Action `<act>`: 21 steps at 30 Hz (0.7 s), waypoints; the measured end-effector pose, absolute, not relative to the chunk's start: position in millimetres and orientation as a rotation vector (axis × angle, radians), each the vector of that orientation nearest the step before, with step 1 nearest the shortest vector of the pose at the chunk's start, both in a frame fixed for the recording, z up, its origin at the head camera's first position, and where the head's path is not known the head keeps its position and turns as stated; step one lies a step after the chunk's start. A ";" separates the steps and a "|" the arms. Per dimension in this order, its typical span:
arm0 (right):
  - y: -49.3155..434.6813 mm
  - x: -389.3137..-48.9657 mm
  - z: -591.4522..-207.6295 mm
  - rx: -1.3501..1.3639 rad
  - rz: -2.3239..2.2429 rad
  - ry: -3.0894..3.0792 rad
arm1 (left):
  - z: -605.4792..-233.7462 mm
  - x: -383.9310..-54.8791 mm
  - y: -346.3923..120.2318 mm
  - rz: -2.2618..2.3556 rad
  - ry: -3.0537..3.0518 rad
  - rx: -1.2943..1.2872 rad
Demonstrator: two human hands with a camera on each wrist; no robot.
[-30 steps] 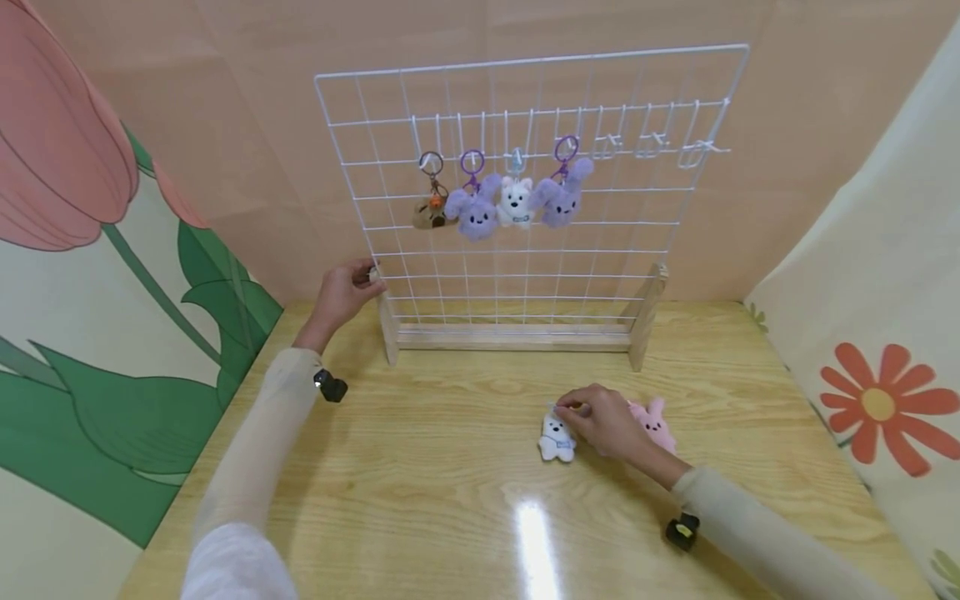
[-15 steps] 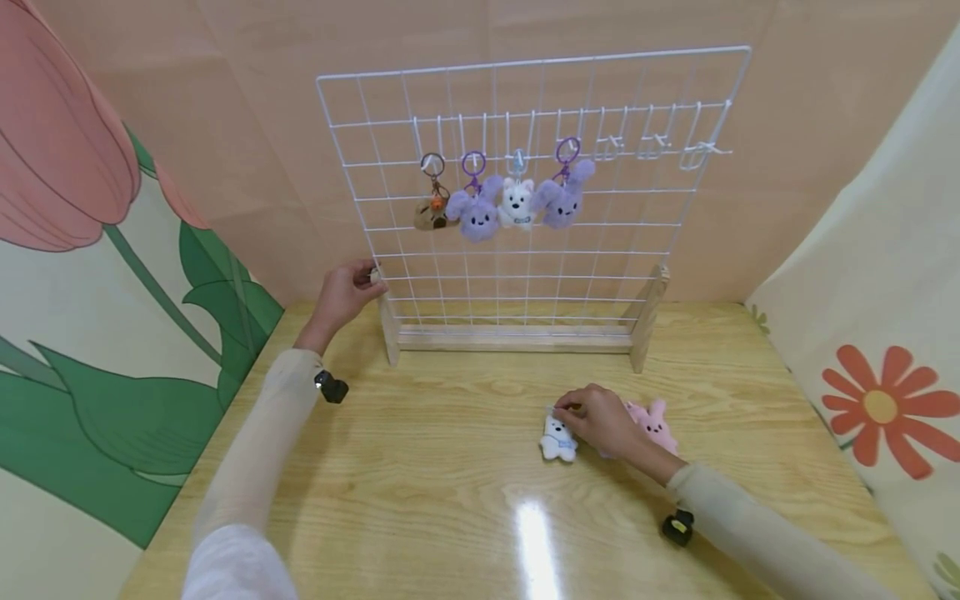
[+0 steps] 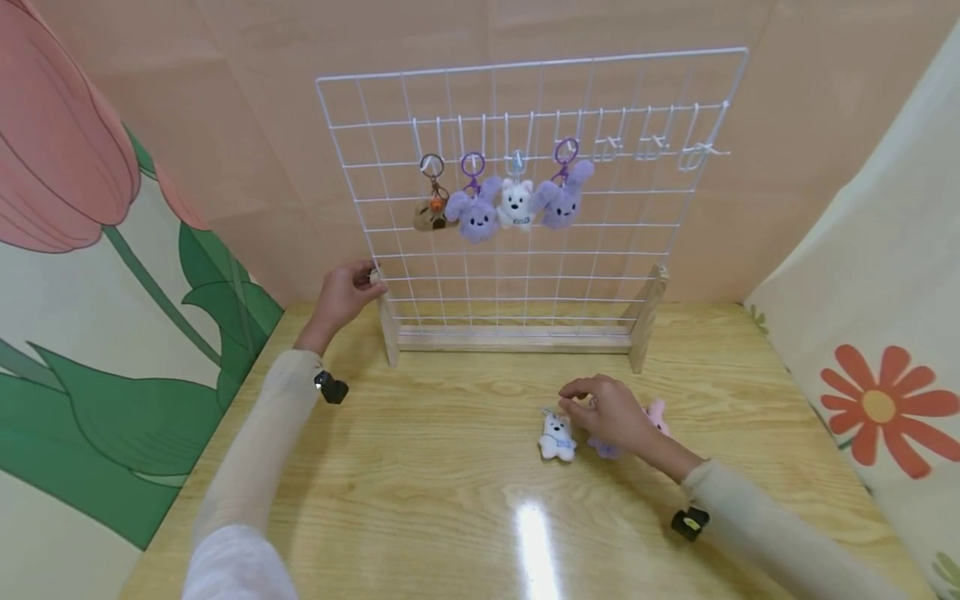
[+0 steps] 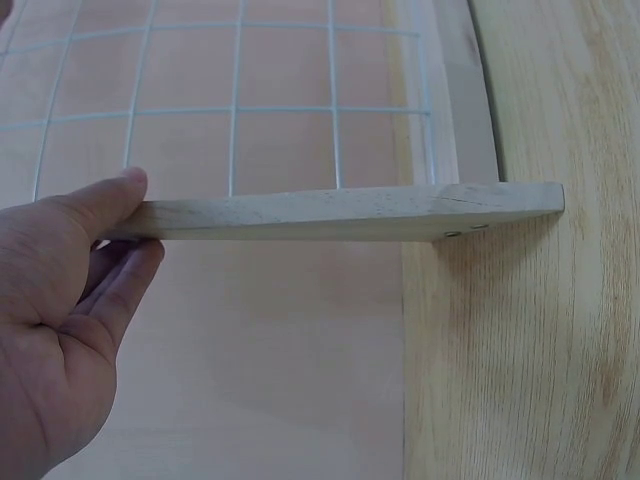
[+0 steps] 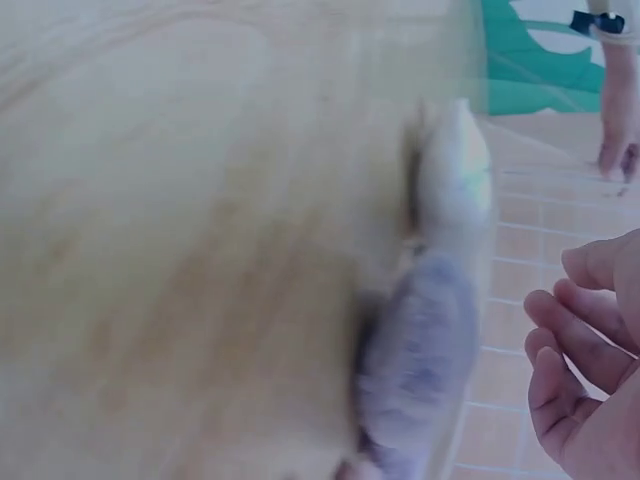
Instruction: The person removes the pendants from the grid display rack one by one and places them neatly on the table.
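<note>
My left hand (image 3: pixel 347 292) grips the top of the wooden side post (image 4: pixel 330 208) of a white wire grid rack, thumb on one face and fingers on the other. Above the table, my right hand (image 3: pixel 607 412) hovers with loosely bent fingers and nothing in them. Just left of its fingertips lies a white dog plush keychain (image 3: pixel 557 439). A purple plush keychain (image 3: pixel 604 448) shows partly under the hand, and a pink plush (image 3: pixel 657 415) is mostly hidden behind it. The right wrist view shows the white and purple plushes blurred, apart from the fingers.
On the rack's hooks hang a brown plush keychain (image 3: pixel 431 215), a purple one (image 3: pixel 477 218), a white dog (image 3: pixel 516 204) and another purple one (image 3: pixel 562 204). More white hooks (image 3: pixel 651 147) sit to their right. The rack's wooden base bar (image 3: pixel 517 338) runs along the table's back.
My right hand has let go of the white dog keychain's top and moved slightly right and up, uncovering the purple plush and covering more of the pink one. The left hand stays on the post.
</note>
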State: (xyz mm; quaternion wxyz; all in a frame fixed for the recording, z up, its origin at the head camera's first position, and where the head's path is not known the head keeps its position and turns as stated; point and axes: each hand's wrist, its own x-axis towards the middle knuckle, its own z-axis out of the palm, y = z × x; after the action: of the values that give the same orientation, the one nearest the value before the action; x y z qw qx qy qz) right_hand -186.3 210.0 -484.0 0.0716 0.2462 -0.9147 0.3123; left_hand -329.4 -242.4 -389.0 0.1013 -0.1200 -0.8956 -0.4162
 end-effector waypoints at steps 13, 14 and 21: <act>211.3 -193.5 -418.2 0.815 0.941 -2.549 | -387.7 -329.5 -242.2 -1.256 -2.652 -0.349; 210.7 -194.7 -412.4 0.817 0.936 -2.525 | -387.8 -329.6 -242.3 -1.253 -2.653 -0.350; 208.0 -202.1 -374.6 0.770 0.884 -2.420 | -388.3 -329.5 -242.3 -1.264 -2.652 -0.344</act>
State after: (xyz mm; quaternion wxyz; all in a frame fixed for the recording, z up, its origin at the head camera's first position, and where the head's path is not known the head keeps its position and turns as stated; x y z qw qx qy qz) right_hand -202.1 208.0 -374.6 0.2242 0.2791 -0.8771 0.3203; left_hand -329.5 -242.3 -388.3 0.0917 -0.1159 -0.8928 -0.4256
